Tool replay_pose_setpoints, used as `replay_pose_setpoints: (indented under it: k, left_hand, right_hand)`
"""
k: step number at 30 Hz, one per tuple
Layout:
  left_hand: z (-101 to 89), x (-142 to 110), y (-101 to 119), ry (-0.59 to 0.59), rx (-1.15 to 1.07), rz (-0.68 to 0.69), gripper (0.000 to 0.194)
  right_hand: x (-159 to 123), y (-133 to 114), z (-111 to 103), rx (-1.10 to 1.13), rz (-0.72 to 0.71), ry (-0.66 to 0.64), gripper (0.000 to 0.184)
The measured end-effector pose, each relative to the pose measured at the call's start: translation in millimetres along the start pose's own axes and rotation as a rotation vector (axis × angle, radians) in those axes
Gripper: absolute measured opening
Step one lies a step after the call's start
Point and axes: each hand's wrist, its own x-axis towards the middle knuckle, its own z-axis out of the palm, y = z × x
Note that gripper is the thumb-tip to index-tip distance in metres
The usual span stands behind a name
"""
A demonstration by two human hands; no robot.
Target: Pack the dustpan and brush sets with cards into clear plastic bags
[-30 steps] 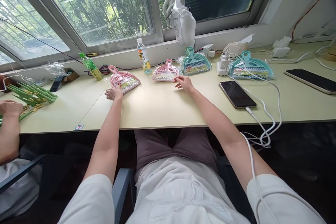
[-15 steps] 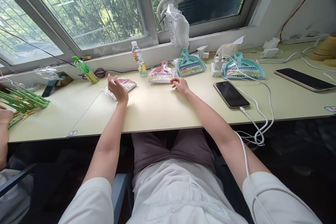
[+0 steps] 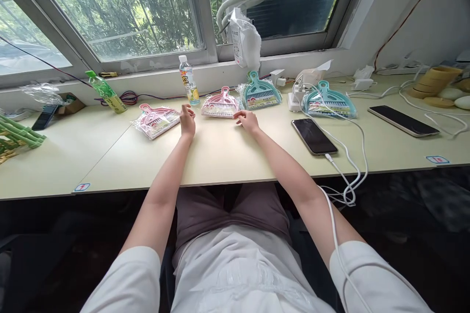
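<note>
My left hand [image 3: 187, 121] is raised just off the table with loosely bent fingers and nothing visible in it. Beside it, to the left, lies a pink dustpan-and-brush set [image 3: 156, 121] in clear wrap. My right hand [image 3: 246, 121] rests on the table with bent, parted fingers. Its fingertips are at the lower right corner of a second pink dustpan-and-brush set [image 3: 221, 103]; whether they touch the wrap I cannot tell. Behind that hand lies a teal dustpan-and-brush set [image 3: 260, 92], and another teal set [image 3: 328, 101] lies farther right.
A juice bottle [image 3: 189, 81] and a green bottle [image 3: 106, 93] stand near the window. At right are a charging phone [image 3: 314, 136], white cables [image 3: 352, 156], a power strip [image 3: 294, 102] and a second phone [image 3: 403, 121]. Green stalks [image 3: 20, 133] lie at far left.
My left hand has moved right, off the left pink set, which now shows fully. My right hand stays by the middle set. The view has shifted, and the neighbouring person's hand is out of it.
</note>
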Motion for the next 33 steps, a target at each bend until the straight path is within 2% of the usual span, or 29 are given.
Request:
replay_pose_setpoints:
  k: [7,9,13,17,24,30,33]
  left_hand:
    - [-1.2,-0.9,-7.9,-0.039,-0.128,0.007,0.028]
    - [-2.6,-1.9,-8.2,-0.04,-0.118,0.006,0.029]
    - [-4.9,-2.9,-7.3,-0.042,-0.099,-0.004,0.033]
    - [-5.8,-3.1,-8.1,-0.049,-0.079,0.005,0.037]
    - [-2.1,-4.6,-10.5,-0.109,-0.031,0.078,0.041]
    - [2.0,-2.6,-5.9,-0.082,-0.108,0.038,0.044]
    - [7.7,-5.7,1.7,-0.143,-0.216,-0.003,0.052]
  right_hand:
    - [5.1,3.0,-2.8,-0.199,-0.102,0.149,0.037]
    - [7.9,5.4,-1.6,-0.223,-0.11,0.152,0.044]
    - [10.6,9.9,3.1,-0.303,-0.098,0.053,0.055]
    - [6.2,9.4,4.6,-0.489,-0.122,-0.051,0.06]
    - [-5.4,0.2,1.1,-0.674,-0.17,-0.126,0.075]
    - [-7.5,-3.3,-0.4,-0.723,-0.189,-0.221,0.066]
    - [-7.6,-4.7,-1.3,-0.737,-0.188,-0.248,0.066]
